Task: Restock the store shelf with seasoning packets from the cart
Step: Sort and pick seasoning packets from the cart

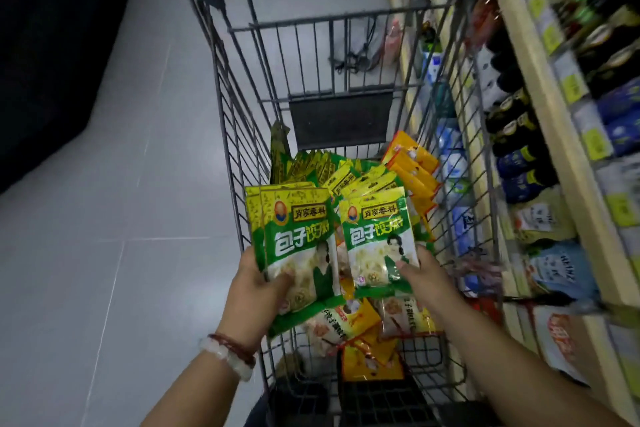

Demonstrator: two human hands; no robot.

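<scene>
Pale grey floor tiles (114, 184) fill the left half of the view, running up to a dark mass along the far left edge. Down the right side stands a shelf (540, 114) with cream-coloured boards, crowded with dark bottles (509, 121), blue packs and white pouches; yellow-green price tags line the board fronts, and all of it is blurred. Between floor and shelf sits a wire cart (239, 135), its right wall just beside the shelf. On the floor beyond the cart's far end lies a greyish bundle, perhaps a bag, too blurred to tell.

Inside the cart, green packets (332, 170) lie heaped toward the far left corner and middle, orange packets (412, 166) lean against the right wall, and more orange and white ones (349, 326) lie at the near end.

Above the heap, the left hand (258, 282) grips a small stack of green seasoning packets (294, 239) by the lower left edge, thumb curled across the front, the other fingers hidden behind. The right hand (427, 276) pinches another green stack (377, 236) at its lower right corner, thumb on the front face, fingers behind. Both stacks stand upright side by side, near but apart. A red bead bracelet (233, 347) and a white one circle the left wrist.
</scene>
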